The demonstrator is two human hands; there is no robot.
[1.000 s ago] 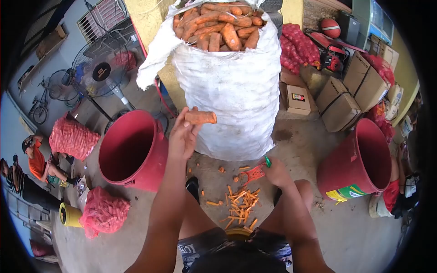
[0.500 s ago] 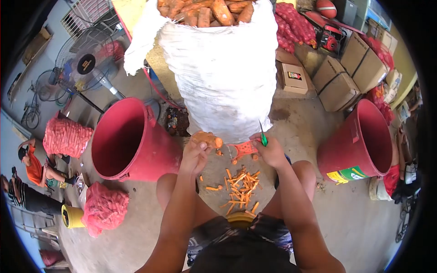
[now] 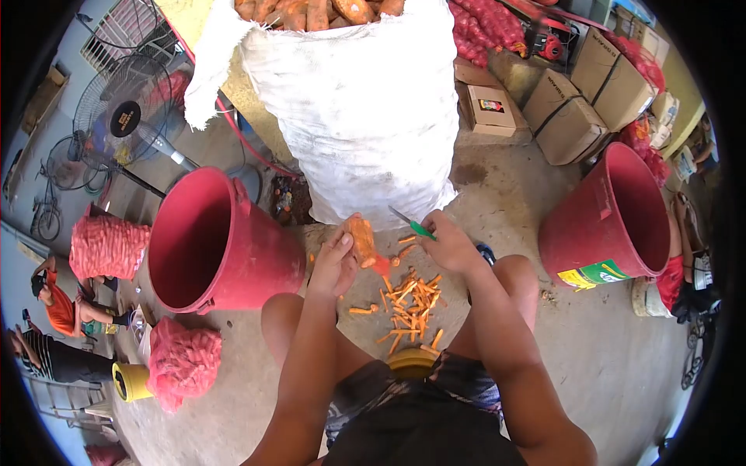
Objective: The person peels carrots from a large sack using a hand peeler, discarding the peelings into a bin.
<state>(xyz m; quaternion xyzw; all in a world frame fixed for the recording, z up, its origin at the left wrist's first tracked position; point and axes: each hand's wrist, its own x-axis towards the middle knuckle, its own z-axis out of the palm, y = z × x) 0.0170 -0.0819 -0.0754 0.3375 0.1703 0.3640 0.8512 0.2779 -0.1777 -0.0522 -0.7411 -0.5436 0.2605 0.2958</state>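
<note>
An orange root vegetable (image 3: pixel 363 241) is held upright in my left hand (image 3: pixel 335 260), its fingers wrapped round the side. My right hand (image 3: pixel 448 245) grips a knife (image 3: pixel 421 229) by its green handle, with the blade pointing up and left toward the white sack, apart from the vegetable. Below the hands, a heap of orange strips (image 3: pixel 416 304) lies on the floor between my knees. Something red-orange (image 3: pixel 381 266), partly hidden, is just right of the vegetable. The tall white sack (image 3: pixel 350 116) in front is full of orange roots (image 3: pixel 318 14).
Red bins stand at left (image 3: pixel 225 241) and right (image 3: pixel 602 225). A fan (image 3: pixel 124 118), a pink mesh sack (image 3: pixel 183 361) and a yellow bucket (image 3: pixel 132 380) are at left. Two people sit or stand far left. Cardboard boxes (image 3: pixel 563 116) are at upper right.
The vegetable has turned from lying sideways to upright in my left hand. The knife now tilts left instead of pointing up. The whole view has shifted slightly.
</note>
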